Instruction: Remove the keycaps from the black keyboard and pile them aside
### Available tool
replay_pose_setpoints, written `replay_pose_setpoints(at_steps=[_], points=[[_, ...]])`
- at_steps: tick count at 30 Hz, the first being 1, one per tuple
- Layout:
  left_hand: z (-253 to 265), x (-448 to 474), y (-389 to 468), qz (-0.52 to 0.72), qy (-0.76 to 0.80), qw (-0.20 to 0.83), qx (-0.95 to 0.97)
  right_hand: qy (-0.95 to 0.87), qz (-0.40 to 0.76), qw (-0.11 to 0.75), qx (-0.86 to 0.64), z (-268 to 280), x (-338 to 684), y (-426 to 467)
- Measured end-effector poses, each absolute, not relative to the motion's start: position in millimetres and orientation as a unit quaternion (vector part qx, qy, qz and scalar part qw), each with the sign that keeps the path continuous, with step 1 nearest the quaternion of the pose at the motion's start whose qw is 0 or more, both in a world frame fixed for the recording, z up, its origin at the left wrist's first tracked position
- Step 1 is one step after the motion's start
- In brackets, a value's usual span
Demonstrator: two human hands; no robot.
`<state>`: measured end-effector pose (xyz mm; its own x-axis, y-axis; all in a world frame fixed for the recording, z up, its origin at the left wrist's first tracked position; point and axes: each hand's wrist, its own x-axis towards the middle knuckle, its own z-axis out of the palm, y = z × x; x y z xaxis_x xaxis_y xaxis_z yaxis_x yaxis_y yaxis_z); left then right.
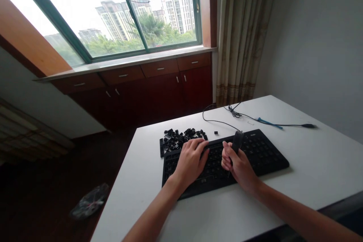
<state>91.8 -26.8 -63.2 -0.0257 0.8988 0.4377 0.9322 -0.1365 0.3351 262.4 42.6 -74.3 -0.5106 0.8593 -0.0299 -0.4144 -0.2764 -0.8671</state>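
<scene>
A black keyboard (pixel 269 153) lies at a slant on the white table, and many of its keys look bare of caps. My left hand (pixel 191 160) rests on its left half, fingers bent loosely over the far edge and thumb apart, holding nothing I can see. Above the keyboard's right half, my right hand (pixel 236 162) is closed round a dark brush (pixel 237 141) with a greyish end pointing up. A thin wire-like part shows below that fist. Beyond my left fingers, loose black keycaps (pixel 177 140) lie in a heap.
One stray keycap (pixel 216 132) sits past the keyboard. A coiled cable (pixel 234 112), a blue strip (pixel 269 123) and a dark plug end (pixel 308 125) lie on the white table (pixel 317 155). A clear plastic bag (pixel 90 201) is on the floor left.
</scene>
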Motion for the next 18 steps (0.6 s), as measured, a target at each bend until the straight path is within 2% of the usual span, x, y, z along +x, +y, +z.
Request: replay_pose_setpoints(at_steps=[5, 13, 18], points=[[-65.2, 117.1, -57.7, -0.292, -0.588, -0.048, -0.753, -0.456, 0.721, 0.449, -0.265, -78.5, 254.5, 38.2], [-65.9, 129.9, -61.6, -0.278, -0.576, -0.056, -0.767, -0.555, 0.652, 0.430, -0.287, -85.4, 249.5, 28.5], [-72.6, 128.4, -70.2, -0.310, -0.572, -0.097, -0.753, -0.548, 0.657, 0.413, -0.312, -87.1, 242.6, 27.5]])
